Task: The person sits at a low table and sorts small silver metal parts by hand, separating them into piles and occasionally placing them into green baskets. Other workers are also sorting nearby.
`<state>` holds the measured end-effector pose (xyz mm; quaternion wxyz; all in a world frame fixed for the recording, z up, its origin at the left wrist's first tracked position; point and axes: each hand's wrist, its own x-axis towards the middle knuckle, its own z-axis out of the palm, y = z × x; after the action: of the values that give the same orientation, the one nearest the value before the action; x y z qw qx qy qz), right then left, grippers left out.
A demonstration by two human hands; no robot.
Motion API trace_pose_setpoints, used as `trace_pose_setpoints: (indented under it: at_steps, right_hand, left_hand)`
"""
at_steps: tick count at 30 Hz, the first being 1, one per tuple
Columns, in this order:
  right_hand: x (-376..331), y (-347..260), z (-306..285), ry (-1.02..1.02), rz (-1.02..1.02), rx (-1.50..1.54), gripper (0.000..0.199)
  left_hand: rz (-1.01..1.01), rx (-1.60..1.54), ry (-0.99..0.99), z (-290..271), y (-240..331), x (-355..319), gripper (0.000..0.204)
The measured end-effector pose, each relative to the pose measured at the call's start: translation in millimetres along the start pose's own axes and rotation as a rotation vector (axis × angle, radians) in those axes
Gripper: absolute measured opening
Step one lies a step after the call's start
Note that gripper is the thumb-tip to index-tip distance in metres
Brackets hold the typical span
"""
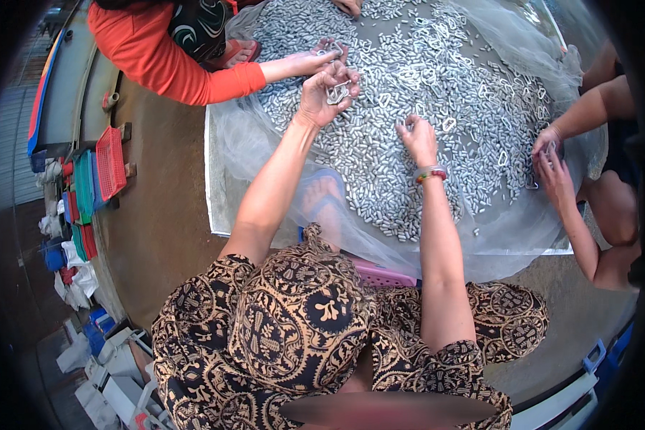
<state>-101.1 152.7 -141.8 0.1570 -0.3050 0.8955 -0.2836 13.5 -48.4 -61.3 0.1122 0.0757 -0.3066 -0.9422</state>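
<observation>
My left hand (327,94) is raised over the pile, its fingers curled round several silver metal carabiner-like links (337,92). Lower and to the right, my right hand (418,140) reaches down to the pile with thumb and fingers drawn together. Whatever sits between those fingertips is too small to make out. Below both hands spreads a thick layer of small silver capsule-shaped metal pieces (380,172), with more looped links scattered through it. One loose link (448,125) lies just right of my right hand.
A co-worker's orange-sleeved arm (229,84) reaches in close to my left hand, holding links. Another person's hands (552,161) handle links at the right edge. Sheer netting (247,143) drapes over the table's edges. A red crate (110,163) stands far left.
</observation>
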Motion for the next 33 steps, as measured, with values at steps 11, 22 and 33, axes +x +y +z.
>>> trace_pose_setpoints:
  at_steps: [11, 22, 33]
  right_hand:
    - [15, 19, -71, 0.347, 0.130, 0.609, 0.016]
    - [1, 42, -18, 0.002, 0.146, 0.189, 0.031]
    - [-1, 25, -38, 0.073, 0.178, 0.483, 0.037]
  left_hand:
    - [0.150, 2.123, 0.233, -54, -24, 9, 0.017]
    - [-0.146, 1.352, 0.263, -3, -9, -3, 0.021]
    - [0.004, -0.004, -0.039, 22, -6, 22, 0.050]
